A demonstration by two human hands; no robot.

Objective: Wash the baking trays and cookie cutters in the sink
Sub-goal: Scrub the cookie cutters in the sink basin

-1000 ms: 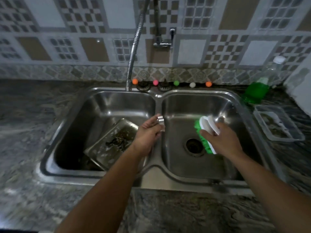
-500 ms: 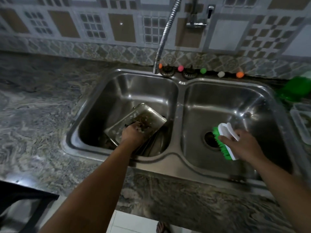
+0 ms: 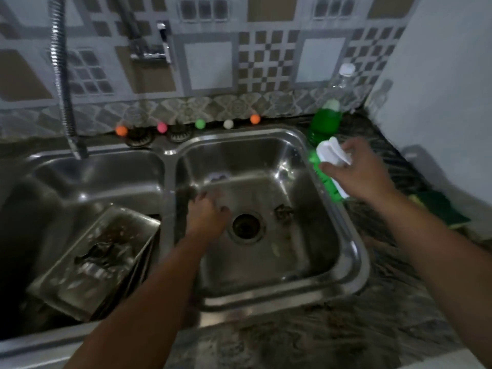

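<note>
A dirty metal baking tray [image 3: 98, 259] leans tilted in the left basin of the double steel sink [image 3: 354, 249]. My left hand [image 3: 209, 215] is down in the right basin, just left of the drain [image 3: 246, 225]. It is motion-blurred, its fingers look curled, and I cannot tell whether it holds anything. A small dark object [image 3: 283, 213] lies on the basin floor right of the drain. My right hand [image 3: 359, 174] grips a white-handled brush with green bristles [image 3: 330, 161] above the sink's right rim.
A bottle of green dish soap [image 3: 326, 121] stands at the sink's back right corner. A dark green sponge [image 3: 442, 209] lies on the stone counter to the right. A flexible tap hose [image 3: 62, 75] hangs over the left basin. Small coloured balls [image 3: 199, 123] line the back ledge.
My left hand left the tray in the left basin and moved into the right basin near the drain. My right hand carried the brush from above the drain out to the sink's right rim.
</note>
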